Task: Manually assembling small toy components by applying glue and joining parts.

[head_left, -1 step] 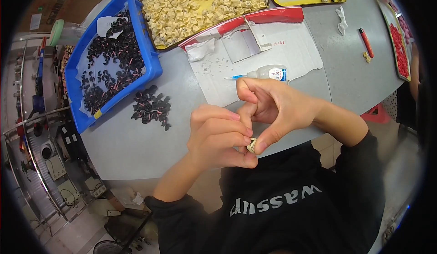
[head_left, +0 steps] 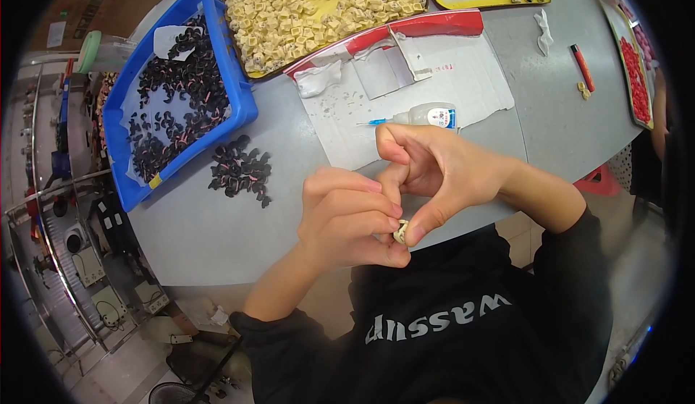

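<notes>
Between the fingertips of both hands is a small cream-coloured piece with dark markings (head_left: 400,232), mostly covered by the fingers. My left hand (head_left: 351,216) pinches it from the left, fingers curled. My right hand (head_left: 449,176) closes on its other side with thumb and a finger, leaving a round gap within the hand. Just beyond the hands lies a clear glue bottle (head_left: 427,116) with a blue needle tip, on its side on a white cardboard sheet (head_left: 481,103). A loose heap of small black curved pieces (head_left: 241,171), some with pink, rests on the table to the left.
More black pieces fill a blue bin (head_left: 242,100) at left. Behind the cardboard stands a tray of cream pieces (head_left: 268,27); a yellow tray (head_left: 463,2) adjoins it. A red marker (head_left: 582,68) and crumpled tissue (head_left: 543,33) lie right, near a tray of red pieces (head_left: 633,82).
</notes>
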Tool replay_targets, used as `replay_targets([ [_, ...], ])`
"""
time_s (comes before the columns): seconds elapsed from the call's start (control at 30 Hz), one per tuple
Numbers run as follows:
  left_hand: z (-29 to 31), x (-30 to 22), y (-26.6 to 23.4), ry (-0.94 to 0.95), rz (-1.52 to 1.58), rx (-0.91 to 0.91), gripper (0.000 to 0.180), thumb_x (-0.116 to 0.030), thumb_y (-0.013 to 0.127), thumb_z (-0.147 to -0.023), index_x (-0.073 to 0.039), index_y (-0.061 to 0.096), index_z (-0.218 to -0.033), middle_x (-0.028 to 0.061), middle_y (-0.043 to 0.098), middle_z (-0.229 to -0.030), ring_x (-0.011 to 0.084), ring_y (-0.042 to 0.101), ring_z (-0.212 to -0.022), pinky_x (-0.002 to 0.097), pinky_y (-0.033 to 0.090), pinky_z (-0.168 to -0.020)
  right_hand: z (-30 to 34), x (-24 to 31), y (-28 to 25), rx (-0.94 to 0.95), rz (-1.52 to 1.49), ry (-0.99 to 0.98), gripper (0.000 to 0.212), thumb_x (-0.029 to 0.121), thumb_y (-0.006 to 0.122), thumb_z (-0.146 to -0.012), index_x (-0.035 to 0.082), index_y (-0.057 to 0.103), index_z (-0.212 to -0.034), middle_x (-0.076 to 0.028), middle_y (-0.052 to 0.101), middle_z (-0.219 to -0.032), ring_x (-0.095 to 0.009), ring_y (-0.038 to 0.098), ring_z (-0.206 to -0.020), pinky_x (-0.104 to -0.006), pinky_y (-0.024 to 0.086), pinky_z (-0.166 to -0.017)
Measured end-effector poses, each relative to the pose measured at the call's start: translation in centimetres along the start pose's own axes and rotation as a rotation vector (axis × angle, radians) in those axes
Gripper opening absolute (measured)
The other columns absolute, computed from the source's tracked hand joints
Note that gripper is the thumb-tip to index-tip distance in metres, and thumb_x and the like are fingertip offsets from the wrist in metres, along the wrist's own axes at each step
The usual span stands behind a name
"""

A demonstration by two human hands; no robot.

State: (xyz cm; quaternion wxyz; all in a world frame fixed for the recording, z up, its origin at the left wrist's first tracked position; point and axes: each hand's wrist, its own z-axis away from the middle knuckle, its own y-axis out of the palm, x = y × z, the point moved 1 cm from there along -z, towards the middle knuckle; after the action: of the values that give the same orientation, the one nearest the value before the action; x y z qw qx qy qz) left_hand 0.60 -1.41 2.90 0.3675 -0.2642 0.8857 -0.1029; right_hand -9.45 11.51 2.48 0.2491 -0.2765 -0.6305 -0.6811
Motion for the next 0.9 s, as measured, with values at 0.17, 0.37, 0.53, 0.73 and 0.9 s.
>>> replay_targets([
  [0.17, 0.52, 0.05, -0.09, 0.003, -0.015, 0.055, 0.029, -0.026, 0.077, -0.058, -0.018, 0.054, -0.073, -0.0078, 0.054, -0.082, 0.0143, 0.051, -0.082, 0.0252, 0.04, -0.065, 0.14, -0.28, -0.16, 0.012, 0.008, 0.003, 0.056, -0.009, 0.073, -0.062, 0.01, 0.025, -0.082, -0.012, 0.06, -0.076, -0.017, 0.058, -0.079, -0.0278, 0.043, -0.075],
  [0.37, 0.13, -0.2, -0.53, 0.016, -0.045, 0.079, 0.028, -0.031, 0.077, -0.059, -0.019, 0.056, -0.072, -0.0083, 0.054, -0.083, 0.0146, 0.051, -0.084, 0.0265, 0.039, -0.066, -0.16, 0.24, 0.16, 0.033, 0.025, -0.013, 0.056, -0.008, 0.074, -0.062, 0.01, 0.024, -0.082, -0.012, 0.06, -0.075, -0.016, 0.057, -0.077, -0.0274, 0.043, -0.075],
  [0.53, 0.2, 0.47, -0.47, 0.021, -0.051, 0.1, 0.029, -0.035, 0.076, -0.06, -0.018, 0.056, -0.074, -0.0085, 0.054, -0.084, 0.0146, 0.051, -0.085, 0.0263, 0.039, -0.067, -0.44, 0.3, -0.4, 0.02, 0.03, 0.004, 0.057, -0.008, 0.074, -0.061, 0.01, 0.024, -0.083, -0.012, 0.059, -0.075, -0.017, 0.057, -0.078, -0.0274, 0.042, -0.075],
  [0.73, 0.7, 0.36, -0.33, 0.019, 0.003, 0.092, 0.03, -0.035, 0.077, -0.06, -0.019, 0.057, -0.076, -0.0082, 0.054, -0.085, 0.0151, 0.05, -0.085, 0.0262, 0.039, -0.067, -0.07, -0.02, -0.19, 0.027, 0.017, 0.011, 0.057, -0.008, 0.074, -0.061, 0.009, 0.024, -0.083, -0.012, 0.059, -0.075, -0.017, 0.056, -0.079, -0.0279, 0.043, -0.076],
  [0.9, 0.83, 0.07, -0.23, 0.001, 0.066, 0.077, 0.031, -0.032, 0.078, -0.059, -0.018, 0.056, -0.076, -0.0069, 0.054, -0.085, 0.016, 0.05, -0.083, 0.026, 0.04, -0.067, 0.12, -0.11, 0.08, 0.032, 0.012, -0.001, 0.056, -0.009, 0.073, -0.061, 0.01, 0.024, -0.082, -0.011, 0.059, -0.075, -0.017, 0.057, -0.079, -0.0281, 0.043, -0.076],
])
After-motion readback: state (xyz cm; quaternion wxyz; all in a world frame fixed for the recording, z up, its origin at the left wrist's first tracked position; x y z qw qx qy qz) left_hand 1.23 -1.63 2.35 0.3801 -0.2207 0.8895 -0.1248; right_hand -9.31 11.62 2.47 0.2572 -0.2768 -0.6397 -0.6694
